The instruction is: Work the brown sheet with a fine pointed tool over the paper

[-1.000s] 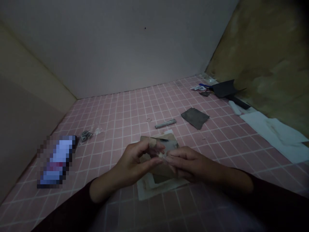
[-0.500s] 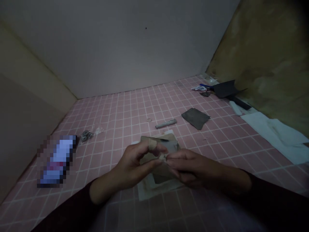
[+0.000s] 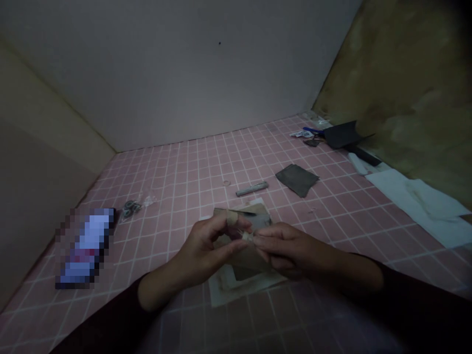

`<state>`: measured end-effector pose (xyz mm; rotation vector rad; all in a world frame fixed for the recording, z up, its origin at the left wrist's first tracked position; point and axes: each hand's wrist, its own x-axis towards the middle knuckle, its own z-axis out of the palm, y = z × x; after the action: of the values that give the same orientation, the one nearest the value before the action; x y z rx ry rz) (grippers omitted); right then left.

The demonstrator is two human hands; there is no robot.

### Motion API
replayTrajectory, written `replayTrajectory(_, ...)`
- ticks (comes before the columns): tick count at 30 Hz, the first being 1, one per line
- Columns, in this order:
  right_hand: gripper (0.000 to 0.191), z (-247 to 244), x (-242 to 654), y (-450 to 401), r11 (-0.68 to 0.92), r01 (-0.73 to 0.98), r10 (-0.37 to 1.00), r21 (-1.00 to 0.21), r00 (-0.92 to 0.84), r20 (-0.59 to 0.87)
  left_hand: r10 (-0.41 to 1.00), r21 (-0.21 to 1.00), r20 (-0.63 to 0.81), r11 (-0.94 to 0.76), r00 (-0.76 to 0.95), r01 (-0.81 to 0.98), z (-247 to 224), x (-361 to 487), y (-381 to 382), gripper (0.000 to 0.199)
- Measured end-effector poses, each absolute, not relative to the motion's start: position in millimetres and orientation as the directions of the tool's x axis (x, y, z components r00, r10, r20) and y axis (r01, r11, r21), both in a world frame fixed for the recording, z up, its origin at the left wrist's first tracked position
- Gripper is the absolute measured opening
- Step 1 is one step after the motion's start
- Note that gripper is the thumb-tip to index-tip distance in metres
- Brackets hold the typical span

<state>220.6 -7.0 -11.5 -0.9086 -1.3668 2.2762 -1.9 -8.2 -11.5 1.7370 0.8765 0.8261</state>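
My left hand [image 3: 212, 243], with a tan bandage [image 3: 232, 218] round one finger, pinches a small pale piece [image 3: 248, 236] between thumb and fingertips. Its exact kind is too small and dim to make out. From the other side, my right hand [image 3: 285, 246] has its fingers closed at the same piece. Both hands meet above a stack of dark sheets [image 3: 247, 275] lying on a stained white paper [image 3: 221, 293]. Just beyond the stack lies a short grey rod-like roll [image 3: 252, 189], and near it a small pale ring [image 3: 226, 183].
A dark grey square sheet [image 3: 297, 180] lies right of centre. At left are a blurred-out phone [image 3: 86, 248] and a clear bag with several metal rings [image 3: 131, 208]. A black dustpan [image 3: 341, 135] and white papers [image 3: 416, 201] line the right wall. Pink checked cloth [image 3: 177, 187] covers the surface.
My right fingers have shifted slightly against the small pale piece, and more of it shows between the hands. The whole view has moved a little; the other things lie as before.
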Motion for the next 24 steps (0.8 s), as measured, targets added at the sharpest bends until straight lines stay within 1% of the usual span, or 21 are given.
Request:
replayTrajectory(1,0.031,-11,222,-4,-0.617,0.010,0.500,-0.787,-0.767,-0.402,0.846,0.945,0.137,-0.267,0.515,0.188,-11,-3,-8,0.020)
replayTrajectory(3,0.026,-12,225,1,-0.774,-0.012,0.368,-0.633,-0.823,-0.433,0.835,0.939,0.150,-0.288,0.529,0.189,-9,-4,-9,0.018)
replayTrajectory(5,0.022,-13,228,5,-0.841,-0.010,0.267,-0.541,-0.877,-0.399,0.823,0.942,0.170,-0.298,0.541,0.157,-8,-4,-9,0.017)
replayTrajectory(6,0.021,-13,228,6,-0.855,-0.010,0.244,-0.518,-0.890,-0.386,0.819,0.942,0.184,-0.305,0.543,0.141,-7,-4,-9,0.017)
replayTrajectory(9,0.023,-12,228,4,-0.850,-0.009,0.248,-0.526,-0.888,-0.386,0.812,0.931,0.213,-0.337,0.543,0.138,-7,-3,-8,0.018)
replayTrajectory(12,0.028,-10,226,-2,-0.781,0.025,0.306,-0.624,-0.855,-0.418,0.823,0.940,0.202,-0.316,0.531,0.131,-8,-3,-9,0.018)
replayTrajectory(14,0.033,-9,223,-5,-0.668,0.061,0.387,-0.742,-0.823,-0.416,0.838,0.962,0.177,-0.258,0.516,0.090,-9,-3,-10,0.019)
replayTrajectory(15,0.036,-10,222,-7,-0.562,0.084,0.452,-0.823,-0.802,-0.391,0.848,0.971,0.163,-0.229,0.504,0.071,-9,-2,-10,0.019)
replayTrajectory(16,0.037,-11,220,-9,-0.409,0.112,0.533,-0.906,-0.776,-0.337,0.860,0.977,0.149,-0.204,0.488,0.061,-9,-2,-11,0.020)
replayTrajectory(17,0.038,-12,219,-11,-0.215,0.149,0.615,-0.965,-0.747,-0.252,0.872,0.981,0.136,-0.185,0.470,0.058,-10,-1,-11,0.021)
replayTrajectory(18,0.036,-13,218,-12,-0.008,0.197,0.680,-0.980,-0.717,-0.150,0.884,0.984,0.123,-0.169,0.450,0.063,-11,0,-11,0.023)
replayTrajectory(19,0.033,-15,218,-14,0.177,0.248,0.722,-0.953,-0.690,-0.046,0.895,0.985,0.110,-0.156,0.432,0.073,-11,1,-10,0.023)
replayTrajectory(20,0.028,-16,217,-15,0.314,0.292,0.740,-0.904,-0.672,0.040,0.904,0.986,0.097,-0.145,0.416,0.085,-12,2,-10,0.024)
replayTrajectory(21,0.024,-17,217,-17,0.396,0.320,0.744,-0.861,-0.662,0.096,0.910,0.986,0.085,-0.134,0.406,0.095,-12,2,-9,0.024)
replayTrajectory(22,0.023,-18,217,-17,0.426,0.332,0.744,-0.842,-0.658,0.118,0.913,0.987,0.076,-0.127,0.400,0.102,-13,3,-9,0.024)
replayTrajectory(23,0.024,-17,217,-18,0.415,0.327,0.749,-0.849,-0.653,0.115,0.914,0.987,0.067,-0.120,0.400,0.110,-12,2,-8,0.024)
replayTrajectory(24,0.027,-16,217,-17,0.367,0.304,0.755,-0.879,-0.649,0.091,0.913,0.986,0.060,-0.116,0.404,0.116,-12,2,-8,0.023)
